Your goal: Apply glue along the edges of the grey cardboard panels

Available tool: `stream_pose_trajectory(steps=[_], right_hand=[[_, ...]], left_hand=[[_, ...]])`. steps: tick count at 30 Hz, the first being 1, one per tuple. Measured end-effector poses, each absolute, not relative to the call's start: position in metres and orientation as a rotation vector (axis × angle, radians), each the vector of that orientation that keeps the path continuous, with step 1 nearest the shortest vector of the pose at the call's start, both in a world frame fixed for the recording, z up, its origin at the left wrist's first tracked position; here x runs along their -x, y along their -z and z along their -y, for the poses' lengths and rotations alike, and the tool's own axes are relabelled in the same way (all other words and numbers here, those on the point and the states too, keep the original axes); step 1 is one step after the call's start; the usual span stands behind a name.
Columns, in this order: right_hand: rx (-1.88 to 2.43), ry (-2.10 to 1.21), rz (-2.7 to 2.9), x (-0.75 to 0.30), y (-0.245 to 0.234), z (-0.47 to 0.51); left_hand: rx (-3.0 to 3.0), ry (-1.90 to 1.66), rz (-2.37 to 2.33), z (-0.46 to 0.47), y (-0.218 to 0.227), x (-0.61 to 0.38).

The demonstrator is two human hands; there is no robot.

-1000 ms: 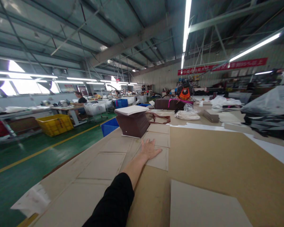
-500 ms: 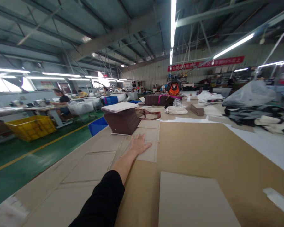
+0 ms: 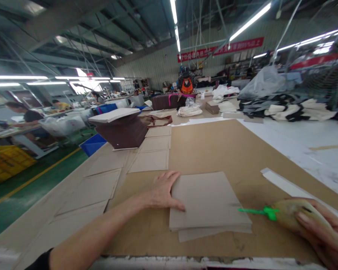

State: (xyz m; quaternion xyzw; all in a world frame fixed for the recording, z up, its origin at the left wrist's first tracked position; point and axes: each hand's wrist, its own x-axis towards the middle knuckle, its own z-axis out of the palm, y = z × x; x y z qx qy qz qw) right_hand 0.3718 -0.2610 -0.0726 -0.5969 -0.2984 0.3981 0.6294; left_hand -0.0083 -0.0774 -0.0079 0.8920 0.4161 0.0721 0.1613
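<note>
My left hand (image 3: 162, 190) lies flat with its fingers spread on the left edge of a small stack of grey cardboard sheets (image 3: 208, 200). The stack rests on a large brown board (image 3: 219, 150) covering the table. At the lower right my right hand (image 3: 315, 225) is closed round a yellowish bottle (image 3: 291, 215) with a green nozzle (image 3: 257, 212). The nozzle points left and its tip reaches the stack's right edge.
Single grey sheets (image 3: 150, 159) lie in rows left of the board. A brown pile topped with white sheets (image 3: 118, 129) stands behind them. A white strip (image 3: 287, 185) lies at the right. A person in an orange vest (image 3: 186, 85) works at the table's far end; others sit at left.
My left hand has drawn back from the far grey sheets to the near stack. My right hand with the bottle has come into view. The view has tilted down and towards the near edge.
</note>
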Motion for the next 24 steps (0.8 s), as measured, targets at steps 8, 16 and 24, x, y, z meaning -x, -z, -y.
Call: stream_pose_trajectory(steps=[8, 16, 24], right_hand=[[1.229, -0.908, 0.690, -0.356, 0.059, 0.266], [1.142, -0.950, 0.653, -0.352, 0.053, 0.266], [1.047, -0.879, 0.529, -0.376, 0.071, 0.261]], left_hand=[[-2.426, -0.143, -1.252, 0.078, 0.005, -0.007], [-2.189, -0.492, -1.347, 0.078, -0.005, -0.012], [-1.575, -0.813, -1.118, 0.086, -0.017, 0.000]])
